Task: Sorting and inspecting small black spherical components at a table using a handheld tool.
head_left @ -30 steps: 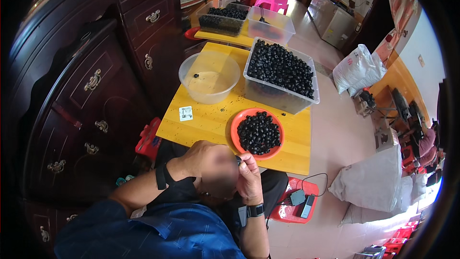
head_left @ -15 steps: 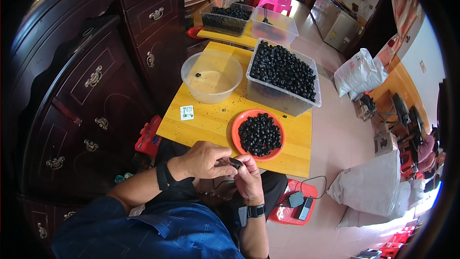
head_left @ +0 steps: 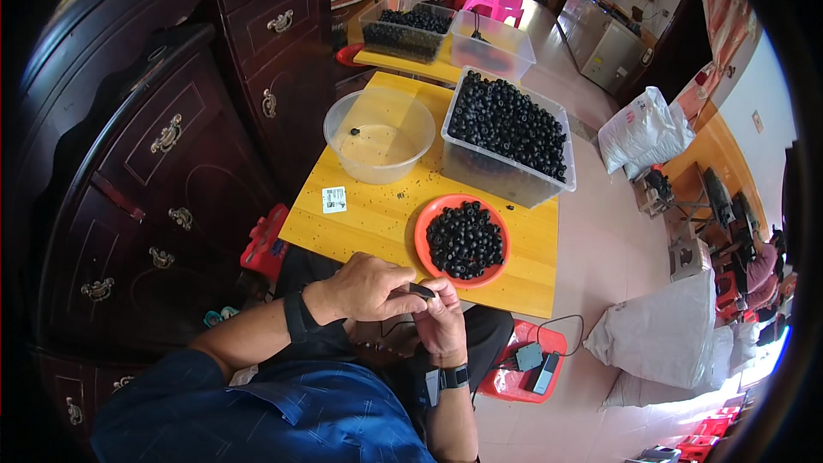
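My left hand (head_left: 369, 285) and my right hand (head_left: 441, 322) meet just off the near edge of the yellow table. Between their fingertips they pinch a small dark elongated piece (head_left: 421, 291); its exact kind is too small to tell. Beyond my right hand, an orange-red plate (head_left: 419, 244) holds a heap of small black ring-shaped parts (head_left: 465, 240). Behind it stands a clear plastic bin (head_left: 493, 176) piled with more such parts. To its left, a round translucent tub (head_left: 380, 171) has one black part (head_left: 354, 131) inside.
A white label (head_left: 333, 200) and dark crumbs lie on the yellow table (head_left: 334, 236). Dark drawers (head_left: 171, 197) line my left. A red stool (head_left: 549, 345) bearing small devices is at right, white sacks (head_left: 656, 334) farther right. More bins (head_left: 403, 39) stand on a table behind.
My right hand has shifted slightly, and the dark piece between my fingers is tilted a little differently. The parts on the plate and in the bins look the same.
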`<state>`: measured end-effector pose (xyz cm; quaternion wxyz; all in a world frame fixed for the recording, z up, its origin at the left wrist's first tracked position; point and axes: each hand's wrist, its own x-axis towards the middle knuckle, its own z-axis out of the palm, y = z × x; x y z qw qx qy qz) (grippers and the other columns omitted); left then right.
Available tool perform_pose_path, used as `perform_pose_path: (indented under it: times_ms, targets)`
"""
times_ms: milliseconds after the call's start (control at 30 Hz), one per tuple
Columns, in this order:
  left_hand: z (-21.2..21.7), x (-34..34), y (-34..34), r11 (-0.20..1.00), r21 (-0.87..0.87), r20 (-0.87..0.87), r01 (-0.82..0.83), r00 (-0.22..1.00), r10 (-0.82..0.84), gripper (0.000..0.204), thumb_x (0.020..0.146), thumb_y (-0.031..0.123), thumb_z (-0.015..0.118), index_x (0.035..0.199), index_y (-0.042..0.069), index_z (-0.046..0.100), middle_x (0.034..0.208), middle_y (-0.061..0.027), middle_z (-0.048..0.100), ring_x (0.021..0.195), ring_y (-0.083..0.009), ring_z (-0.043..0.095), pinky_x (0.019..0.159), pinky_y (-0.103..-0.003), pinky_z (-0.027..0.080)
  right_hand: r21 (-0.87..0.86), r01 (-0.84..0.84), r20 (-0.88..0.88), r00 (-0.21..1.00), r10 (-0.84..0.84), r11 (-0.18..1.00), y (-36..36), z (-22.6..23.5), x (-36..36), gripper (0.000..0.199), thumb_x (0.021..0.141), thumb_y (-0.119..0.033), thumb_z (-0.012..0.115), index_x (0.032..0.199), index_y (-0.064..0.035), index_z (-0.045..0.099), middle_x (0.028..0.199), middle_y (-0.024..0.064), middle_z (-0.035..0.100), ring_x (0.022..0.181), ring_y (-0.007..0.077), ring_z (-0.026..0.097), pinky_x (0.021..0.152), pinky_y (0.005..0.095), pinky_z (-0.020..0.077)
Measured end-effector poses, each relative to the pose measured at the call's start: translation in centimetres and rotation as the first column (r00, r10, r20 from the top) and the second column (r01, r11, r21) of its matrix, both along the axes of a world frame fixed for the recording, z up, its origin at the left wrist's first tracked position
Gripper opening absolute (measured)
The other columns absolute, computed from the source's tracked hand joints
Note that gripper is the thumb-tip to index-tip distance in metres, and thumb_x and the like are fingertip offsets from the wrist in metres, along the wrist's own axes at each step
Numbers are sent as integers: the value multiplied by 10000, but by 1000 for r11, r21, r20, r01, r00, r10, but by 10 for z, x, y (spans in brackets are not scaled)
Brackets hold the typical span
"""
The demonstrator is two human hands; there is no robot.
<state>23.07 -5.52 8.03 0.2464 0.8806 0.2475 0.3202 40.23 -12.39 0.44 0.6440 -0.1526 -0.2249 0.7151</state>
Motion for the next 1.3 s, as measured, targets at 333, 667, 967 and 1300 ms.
perform_pose_path:
  times_ms: [333, 667, 967, 1300]
  targets:
    - [-2, 0, 2, 995, 90, -49, -34, 998, 39, 402, 875, 460, 672, 765, 88, 568, 637, -111, 632, 589, -321, 649, 525, -415, 498, -16, 25, -19, 999, -25, 1000, -1, 0, -2, 164, 908, -84, 682, 1052, -36, 621, 1004, 48, 670, 932, 143, 631, 897, 306, 494]
    - [-14, 1, -1, 996, 55, -13, -75, 997, 76, 356, 880, 436, 666, 860, 84, 618, 681, -112, 649, 624, -315, 664, 546, -408, 509, -66, 36, -110, 993, -43, 997, 4, 4, -11, 165, 926, -104, 661, 1076, -51, 620, 970, 45, 665, 894, 146, 638, 868, 302, 508]
    - [3, 0, 1, 998, 24, 11, -65, 998, 65, 360, 863, 444, 692, 929, 95, 631, 714, -99, 668, 655, -304, 674, 559, -391, 509, -70, 3, -143, 990, -13, 998, 2, -2, -7, 159, 926, -93, 657, 1074, -73, 605, 989, 44, 669, 930, 151, 639, 870, 322, 517]
    - [-1, 1, 0, 997, 38, -43, -74, 996, 76, 394, 877, 484, 665, 915, 94, 624, 666, -105, 655, 612, -310, 666, 537, -403, 502, -68, 18, -121, 992, -26, 998, 1, -3, -5, 144, 925, -75, 651, 1063, -67, 609, 1025, 46, 673, 948, 154, 641, 876, 316, 515]
